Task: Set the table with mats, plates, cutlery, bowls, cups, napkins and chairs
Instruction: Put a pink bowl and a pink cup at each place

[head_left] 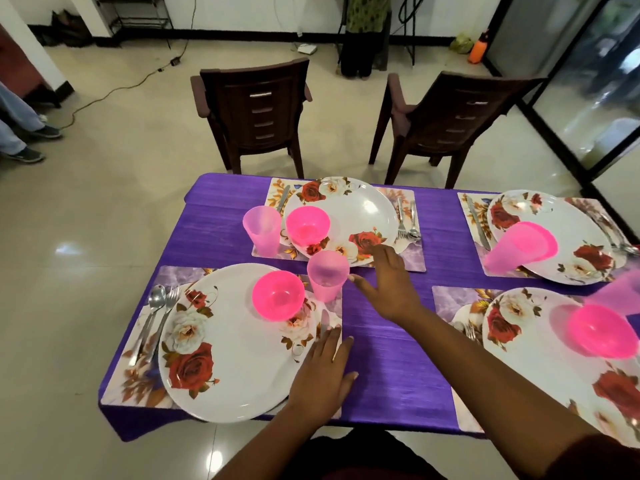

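1. Table (398,358), purple cloth, four place settings, each a floral mat with a rose-print plate.
2. Near-left setting: plate (235,358) on mat (138,375); spoon (152,306) and fork (166,313) side by side on the mat's left strip; pink bowl (278,295) on the plate's far-right rim; knife (324,322) on the mat just right of the plate.
3. Pale pink cup (327,275) upright at the far-right corner of that mat, just beside the bowl.
4. Left hand (323,372): flat, fingers straight and spread, holding nothing; it lies over the right edge of the near-left plate and mat, fingertips at the knife.
5. Right hand (388,289): fingers extended and apart, holding nothing; thumb tip just beside the cup's rim, contact possibly absent (motion blur, cannot tell).
6. Far-left setting: far plate (356,209), second bowl (307,225) on its left rim, second cup (262,230) upright to the left.
7. Far-right setting: a tipped cup (519,249) lies on its side across the plate.
8. Near-right setting: third bowl (604,330) on the plate.
9. Two brown chairs (256,112) stand back from the far edge.
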The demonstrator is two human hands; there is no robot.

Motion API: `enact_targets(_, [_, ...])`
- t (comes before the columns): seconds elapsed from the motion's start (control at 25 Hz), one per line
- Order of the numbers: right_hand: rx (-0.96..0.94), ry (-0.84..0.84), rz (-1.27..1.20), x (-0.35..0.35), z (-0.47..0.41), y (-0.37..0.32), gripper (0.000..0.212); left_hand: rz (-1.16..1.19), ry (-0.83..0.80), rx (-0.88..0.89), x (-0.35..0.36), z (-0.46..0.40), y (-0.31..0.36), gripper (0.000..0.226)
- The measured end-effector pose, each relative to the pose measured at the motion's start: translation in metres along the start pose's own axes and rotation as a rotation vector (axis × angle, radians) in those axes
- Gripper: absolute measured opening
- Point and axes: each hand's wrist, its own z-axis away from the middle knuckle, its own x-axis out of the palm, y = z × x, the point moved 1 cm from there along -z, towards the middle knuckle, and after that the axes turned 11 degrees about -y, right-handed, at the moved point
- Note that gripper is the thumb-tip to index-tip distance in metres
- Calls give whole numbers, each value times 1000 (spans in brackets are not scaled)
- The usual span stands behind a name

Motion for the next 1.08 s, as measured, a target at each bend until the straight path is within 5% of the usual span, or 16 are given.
enact_targets(0.24, [176,157,100,-2,63,13,55,-49,23,156,-7,4,-9,56])
enact_targets(0.6, [682,402,87,26,221,17,67,-39,-95,491,27,14,17,58])
enact_targets(0.8, [1073,491,57,37,312,24,67,-55,-196,686,32,19,63,63])
enact_targets(1.08, [1261,557,9,35,365,55,60,-80,-283,814,47,-8,134,67])
